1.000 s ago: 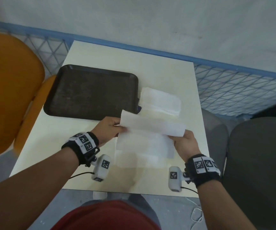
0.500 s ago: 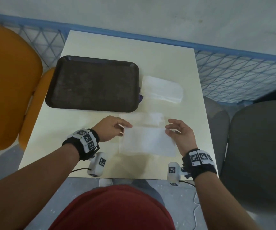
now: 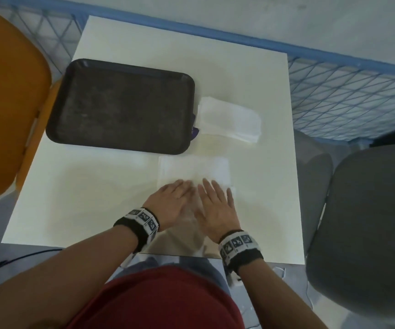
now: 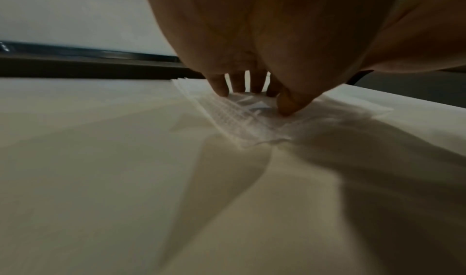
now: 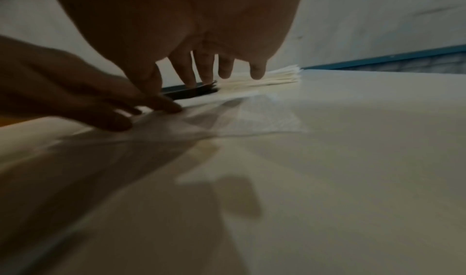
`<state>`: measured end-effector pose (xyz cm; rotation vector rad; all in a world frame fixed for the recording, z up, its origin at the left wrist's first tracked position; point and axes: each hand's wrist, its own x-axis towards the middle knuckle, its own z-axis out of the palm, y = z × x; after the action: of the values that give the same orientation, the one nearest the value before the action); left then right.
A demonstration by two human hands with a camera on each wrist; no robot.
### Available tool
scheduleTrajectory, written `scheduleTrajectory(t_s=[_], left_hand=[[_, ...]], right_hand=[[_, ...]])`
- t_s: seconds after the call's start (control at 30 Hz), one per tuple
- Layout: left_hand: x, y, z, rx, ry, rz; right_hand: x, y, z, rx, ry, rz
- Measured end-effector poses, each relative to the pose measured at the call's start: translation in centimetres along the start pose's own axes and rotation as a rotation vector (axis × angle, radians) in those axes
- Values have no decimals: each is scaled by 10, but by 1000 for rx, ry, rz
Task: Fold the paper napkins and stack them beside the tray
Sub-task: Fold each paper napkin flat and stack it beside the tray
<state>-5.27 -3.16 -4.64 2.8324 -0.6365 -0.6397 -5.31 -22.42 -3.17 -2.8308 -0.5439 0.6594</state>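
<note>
A folded white paper napkin (image 3: 193,169) lies flat on the cream table (image 3: 96,186) just in front of the dark brown tray (image 3: 120,108). Both hands lie flat on its near part, side by side, fingers straight. My left hand (image 3: 172,200) presses the left half; its fingertips (image 4: 285,108) touch the napkin (image 4: 237,118). My right hand (image 3: 215,205) presses the right half, fingers spread above the napkin (image 5: 264,118). A stack of napkins (image 3: 229,122) sits right of the tray; the stack (image 5: 272,78) shows beyond my right fingers.
An orange chair (image 3: 6,110) stands left of the table and a grey chair (image 3: 362,222) at the right. A blue mesh fence (image 3: 348,91) runs behind the table. A small purple thing (image 3: 195,131) pokes out at the tray's right edge.
A second ago both hands held the napkin up by its corners. They laid it down folded, then moved together onto it and now press it flat.
</note>
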Motion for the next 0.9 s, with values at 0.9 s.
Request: scheduleTrajectory(t_s=[0.9], left_hand=[[34, -36, -33, -511, 283, -513]], right_hand=[[64, 87, -125, 412, 291, -13]])
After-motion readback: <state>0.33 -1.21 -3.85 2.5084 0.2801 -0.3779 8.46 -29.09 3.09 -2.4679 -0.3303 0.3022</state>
